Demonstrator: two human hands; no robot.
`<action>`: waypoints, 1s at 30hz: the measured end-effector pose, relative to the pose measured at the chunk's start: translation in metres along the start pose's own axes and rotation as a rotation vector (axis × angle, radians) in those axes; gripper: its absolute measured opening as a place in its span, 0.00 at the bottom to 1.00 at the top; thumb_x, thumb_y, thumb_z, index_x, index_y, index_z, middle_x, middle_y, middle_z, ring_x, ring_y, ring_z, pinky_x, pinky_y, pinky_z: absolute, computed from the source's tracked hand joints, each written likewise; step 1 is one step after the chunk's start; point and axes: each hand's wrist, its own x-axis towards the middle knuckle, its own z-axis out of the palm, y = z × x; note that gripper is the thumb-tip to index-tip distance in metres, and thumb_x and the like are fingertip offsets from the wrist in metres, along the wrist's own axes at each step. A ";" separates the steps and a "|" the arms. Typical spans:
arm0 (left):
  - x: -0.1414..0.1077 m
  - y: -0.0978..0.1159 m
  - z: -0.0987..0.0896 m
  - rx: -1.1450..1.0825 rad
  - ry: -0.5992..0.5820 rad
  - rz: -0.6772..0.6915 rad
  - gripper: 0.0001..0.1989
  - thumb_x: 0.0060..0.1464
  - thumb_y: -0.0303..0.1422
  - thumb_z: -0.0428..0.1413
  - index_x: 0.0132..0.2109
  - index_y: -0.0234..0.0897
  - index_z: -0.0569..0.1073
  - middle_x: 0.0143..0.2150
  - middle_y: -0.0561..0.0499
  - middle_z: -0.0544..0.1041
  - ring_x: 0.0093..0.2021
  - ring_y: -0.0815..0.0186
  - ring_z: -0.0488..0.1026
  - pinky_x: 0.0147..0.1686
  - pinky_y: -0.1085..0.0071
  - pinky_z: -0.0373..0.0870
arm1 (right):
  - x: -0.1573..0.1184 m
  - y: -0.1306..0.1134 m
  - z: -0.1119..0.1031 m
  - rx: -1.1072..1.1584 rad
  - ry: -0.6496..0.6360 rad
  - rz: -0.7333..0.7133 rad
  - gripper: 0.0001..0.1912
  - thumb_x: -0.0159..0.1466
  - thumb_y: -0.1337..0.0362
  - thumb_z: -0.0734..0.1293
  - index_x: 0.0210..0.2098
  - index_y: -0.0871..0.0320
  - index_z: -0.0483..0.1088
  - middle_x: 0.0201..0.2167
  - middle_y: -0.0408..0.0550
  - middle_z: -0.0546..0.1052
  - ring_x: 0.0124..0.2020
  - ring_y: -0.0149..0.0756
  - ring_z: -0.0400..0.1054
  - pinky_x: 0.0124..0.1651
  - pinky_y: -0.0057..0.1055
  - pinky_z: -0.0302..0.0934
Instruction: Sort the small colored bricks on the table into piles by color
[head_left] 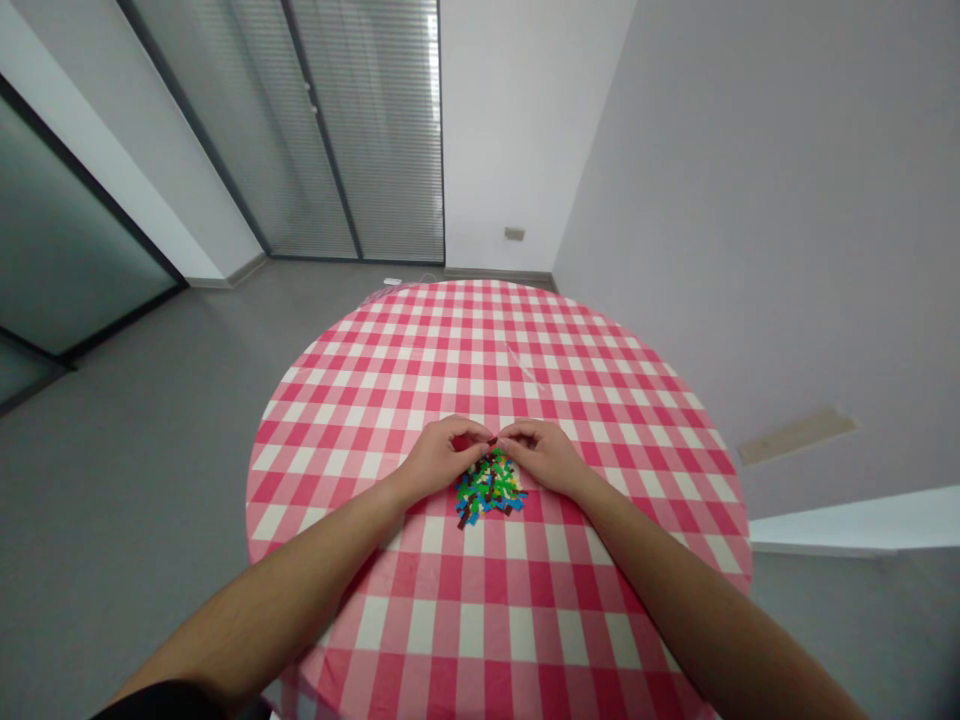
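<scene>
A heap of small flat pieces (491,488) in green, blue, dark red, white and yellow lies on the checked tablecloth (484,580). They look like tiny building bricks, but are too small to be sure. At the heap's far edge, my left hand (444,452) and my right hand (546,454) come together, thumbs and fingers pinched. Between the fingertips shows a small dark red piece (493,441), which both hands appear to grip. Its exact shape is partly covered by the fingers.
The cloth covers a round table. Beyond it stand glass partitions (367,130) with blinds and a white wall (525,130) with a socket (514,234). Another wall (750,200) rises on the right. A small white object (392,282) lies past the table's far edge.
</scene>
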 end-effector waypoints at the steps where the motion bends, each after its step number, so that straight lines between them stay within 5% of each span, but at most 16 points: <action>1: 0.000 0.000 0.000 0.008 -0.009 0.014 0.06 0.53 0.29 0.59 0.39 0.39 0.79 0.39 0.48 0.80 0.41 0.63 0.76 0.44 0.65 0.72 | 0.000 0.000 0.000 0.003 -0.004 0.000 0.10 0.62 0.61 0.65 0.35 0.58 0.78 0.31 0.49 0.80 0.31 0.36 0.71 0.35 0.31 0.63; 20: 0.002 0.003 -0.005 0.091 -0.045 0.080 0.05 0.53 0.31 0.61 0.39 0.41 0.79 0.36 0.50 0.79 0.40 0.63 0.74 0.45 0.64 0.70 | 0.000 -0.003 -0.002 -0.041 -0.016 0.007 0.13 0.64 0.59 0.64 0.33 0.58 0.78 0.31 0.49 0.80 0.32 0.37 0.72 0.36 0.31 0.63; 30: 0.035 -0.010 -0.058 0.180 0.243 -0.013 0.10 0.50 0.36 0.61 0.40 0.39 0.79 0.41 0.48 0.80 0.43 0.60 0.75 0.46 0.62 0.71 | 0.000 -0.003 -0.001 -0.045 0.005 0.063 0.13 0.64 0.58 0.64 0.31 0.58 0.77 0.32 0.49 0.80 0.33 0.39 0.73 0.36 0.32 0.64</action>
